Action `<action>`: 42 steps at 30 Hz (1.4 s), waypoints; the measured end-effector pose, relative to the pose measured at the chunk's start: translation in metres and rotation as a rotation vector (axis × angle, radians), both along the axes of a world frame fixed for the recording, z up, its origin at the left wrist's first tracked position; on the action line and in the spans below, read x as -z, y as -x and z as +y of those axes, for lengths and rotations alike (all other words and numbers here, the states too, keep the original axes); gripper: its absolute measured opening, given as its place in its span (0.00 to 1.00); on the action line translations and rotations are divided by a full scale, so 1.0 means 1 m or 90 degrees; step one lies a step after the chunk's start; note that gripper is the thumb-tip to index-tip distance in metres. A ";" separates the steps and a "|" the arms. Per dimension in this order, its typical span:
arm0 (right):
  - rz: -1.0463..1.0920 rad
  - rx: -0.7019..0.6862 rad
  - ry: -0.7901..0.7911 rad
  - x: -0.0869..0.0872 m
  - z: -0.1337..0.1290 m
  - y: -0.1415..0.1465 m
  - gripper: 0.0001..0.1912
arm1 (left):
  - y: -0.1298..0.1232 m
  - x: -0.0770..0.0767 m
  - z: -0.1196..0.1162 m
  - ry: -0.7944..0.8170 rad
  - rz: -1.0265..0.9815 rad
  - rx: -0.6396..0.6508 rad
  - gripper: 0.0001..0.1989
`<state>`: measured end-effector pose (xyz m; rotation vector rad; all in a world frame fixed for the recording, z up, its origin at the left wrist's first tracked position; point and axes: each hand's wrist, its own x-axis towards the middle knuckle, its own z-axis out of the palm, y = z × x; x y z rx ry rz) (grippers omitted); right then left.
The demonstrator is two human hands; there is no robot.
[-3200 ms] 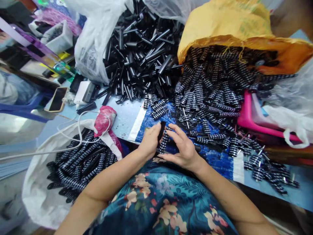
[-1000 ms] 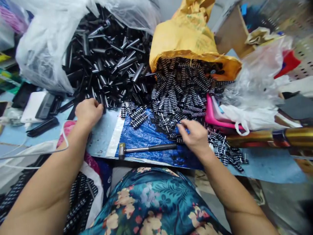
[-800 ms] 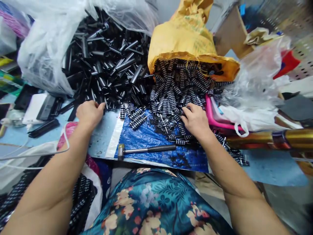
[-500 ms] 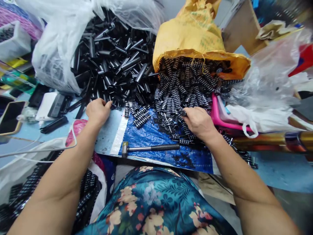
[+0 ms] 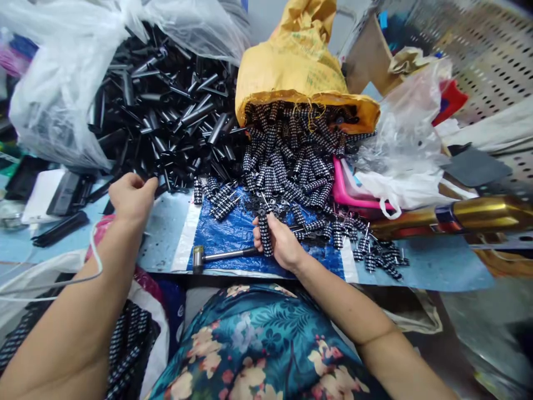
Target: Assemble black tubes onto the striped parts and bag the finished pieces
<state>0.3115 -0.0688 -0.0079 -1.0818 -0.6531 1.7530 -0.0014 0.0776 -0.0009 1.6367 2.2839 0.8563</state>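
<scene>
My right hand (image 5: 281,244) is closed around a black roller with white squares (image 5: 265,236), held upright over the blue sheet (image 5: 233,233). A thin metal pin sticks out of the roller's top. My left hand (image 5: 133,197) has its fingers bent together at the near left edge of a heap of black plastic handle-like pieces (image 5: 183,116); whatever it grips is hidden. Similar patterned rollers (image 5: 283,172) spill from a yellow sack (image 5: 291,66) beyond my right hand. Small black washers (image 5: 275,203) lie scattered just behind the held roller. Close to my right fingers lies a hammer (image 5: 225,255).
A pink-rimmed tray (image 5: 339,183) with plastic bags stands to the right, beside a shiny gold cylinder (image 5: 466,216). Loose rollers (image 5: 381,258) lie in front of it. At left are a white box (image 5: 41,194), a cable (image 5: 94,250) and an open bag of rollers (image 5: 129,339) below the table edge.
My right hand has moved left and nearer to me, and the patterned roller in it now shows clearly. The view has turned right; my left hand stays by the black heap.
</scene>
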 end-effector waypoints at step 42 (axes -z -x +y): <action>-0.699 0.011 -0.881 0.010 -0.026 0.000 0.46 | -0.148 -0.014 -0.169 0.136 -0.960 0.164 0.18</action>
